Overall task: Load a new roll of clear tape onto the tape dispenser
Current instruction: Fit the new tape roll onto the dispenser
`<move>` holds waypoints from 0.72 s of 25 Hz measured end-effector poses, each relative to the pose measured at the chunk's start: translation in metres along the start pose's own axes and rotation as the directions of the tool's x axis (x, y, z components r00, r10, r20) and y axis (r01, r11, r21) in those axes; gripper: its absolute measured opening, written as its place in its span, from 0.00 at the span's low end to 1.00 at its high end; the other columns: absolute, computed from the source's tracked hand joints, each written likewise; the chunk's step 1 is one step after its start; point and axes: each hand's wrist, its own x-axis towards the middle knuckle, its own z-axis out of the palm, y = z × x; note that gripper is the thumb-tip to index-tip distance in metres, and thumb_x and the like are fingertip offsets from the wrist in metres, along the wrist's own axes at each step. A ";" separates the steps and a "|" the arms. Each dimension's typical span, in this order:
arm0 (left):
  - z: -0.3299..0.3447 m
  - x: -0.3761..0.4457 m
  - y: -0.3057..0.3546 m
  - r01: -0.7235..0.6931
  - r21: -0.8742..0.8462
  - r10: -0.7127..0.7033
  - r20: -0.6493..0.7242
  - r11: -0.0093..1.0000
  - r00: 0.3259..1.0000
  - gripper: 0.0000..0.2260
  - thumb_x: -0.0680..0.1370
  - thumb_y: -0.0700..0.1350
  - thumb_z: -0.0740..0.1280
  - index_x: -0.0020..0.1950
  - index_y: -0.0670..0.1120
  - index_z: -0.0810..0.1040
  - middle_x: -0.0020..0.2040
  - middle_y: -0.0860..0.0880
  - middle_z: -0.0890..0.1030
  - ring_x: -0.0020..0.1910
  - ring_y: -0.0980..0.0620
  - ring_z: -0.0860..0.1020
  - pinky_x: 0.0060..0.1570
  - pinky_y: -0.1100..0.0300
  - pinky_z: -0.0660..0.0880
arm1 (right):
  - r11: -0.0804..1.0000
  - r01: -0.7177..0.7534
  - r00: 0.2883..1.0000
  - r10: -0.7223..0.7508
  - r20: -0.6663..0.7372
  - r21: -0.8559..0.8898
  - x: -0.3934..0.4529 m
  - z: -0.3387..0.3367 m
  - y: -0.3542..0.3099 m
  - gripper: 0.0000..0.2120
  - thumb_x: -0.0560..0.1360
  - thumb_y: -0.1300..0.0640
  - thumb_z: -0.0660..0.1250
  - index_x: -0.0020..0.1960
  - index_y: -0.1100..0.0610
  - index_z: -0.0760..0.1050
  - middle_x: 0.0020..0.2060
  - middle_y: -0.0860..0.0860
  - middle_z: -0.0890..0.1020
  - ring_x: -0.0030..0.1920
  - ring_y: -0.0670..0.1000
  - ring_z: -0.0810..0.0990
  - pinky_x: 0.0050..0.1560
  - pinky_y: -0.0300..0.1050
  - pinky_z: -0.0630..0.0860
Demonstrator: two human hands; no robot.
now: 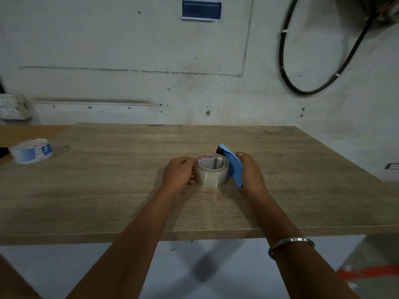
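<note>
A roll of clear tape (212, 174) lies flat on the wooden table (108, 201), with a white hub showing inside its core. Right beside it stands the blue tape dispenser (234, 167), whose black part shows at its far end. My left hand (178, 173) curls around the roll's left side. My right hand (250, 172) wraps the blue dispenser from the right. Whether the roll sits on the dispenser's hub or only beside it I cannot tell.
A second roll with white and blue print (32, 153) lies at the table's far left. A concrete wall stands behind the table, with a black cable loop (285, 67) hanging at the right. The table's front edge runs just under my forearms.
</note>
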 end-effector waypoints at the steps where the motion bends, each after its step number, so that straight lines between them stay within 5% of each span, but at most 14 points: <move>1: 0.000 0.000 0.000 0.000 0.008 0.000 -0.003 1.000 1.000 0.12 0.79 0.45 0.63 0.38 0.47 0.82 0.35 0.45 0.82 0.30 0.51 0.79 0.34 0.57 0.80 | 1.000 0.018 1.000 -0.018 -0.017 -0.020 0.000 -0.003 0.004 0.10 0.82 0.54 0.57 0.53 0.53 0.77 0.43 0.44 0.78 0.45 0.46 0.77 0.40 0.30 0.72; 7: -0.002 -0.003 -0.004 -0.023 0.025 0.023 0.009 0.999 1.000 0.12 0.79 0.42 0.63 0.40 0.45 0.84 0.33 0.46 0.83 0.29 0.53 0.79 0.31 0.60 0.76 | 0.998 -0.022 0.997 0.017 -0.078 -0.059 -0.001 -0.006 0.007 0.15 0.78 0.54 0.59 0.54 0.51 0.84 0.45 0.48 0.85 0.44 0.48 0.82 0.41 0.37 0.77; 12: -0.004 0.000 -0.007 -0.022 -0.037 0.022 -0.018 0.999 1.000 0.08 0.80 0.39 0.63 0.49 0.44 0.83 0.39 0.45 0.84 0.30 0.52 0.80 0.32 0.59 0.78 | 0.991 -0.101 0.994 0.104 -0.031 0.089 -0.003 -0.005 0.006 0.18 0.69 0.46 0.59 0.51 0.48 0.84 0.51 0.53 0.85 0.53 0.57 0.82 0.59 0.63 0.78; 14: -0.003 0.001 -0.009 -0.038 -0.004 0.037 -0.034 0.999 0.999 0.07 0.80 0.38 0.64 0.50 0.44 0.82 0.38 0.46 0.84 0.31 0.51 0.81 0.33 0.59 0.79 | 0.995 -0.072 0.994 0.077 -0.074 0.065 -0.006 -0.003 0.004 0.21 0.70 0.45 0.59 0.54 0.51 0.83 0.51 0.54 0.85 0.53 0.57 0.82 0.59 0.62 0.77; 18: -0.001 -0.001 -0.012 -0.081 0.054 0.082 -0.025 0.995 0.996 0.10 0.79 0.39 0.65 0.42 0.47 0.84 0.35 0.49 0.84 0.36 0.49 0.84 0.41 0.55 0.82 | 0.992 0.044 0.978 -0.066 -0.198 -0.114 -0.015 -0.003 0.002 0.20 0.80 0.54 0.55 0.52 0.64 0.82 0.44 0.62 0.83 0.46 0.63 0.81 0.44 0.53 0.76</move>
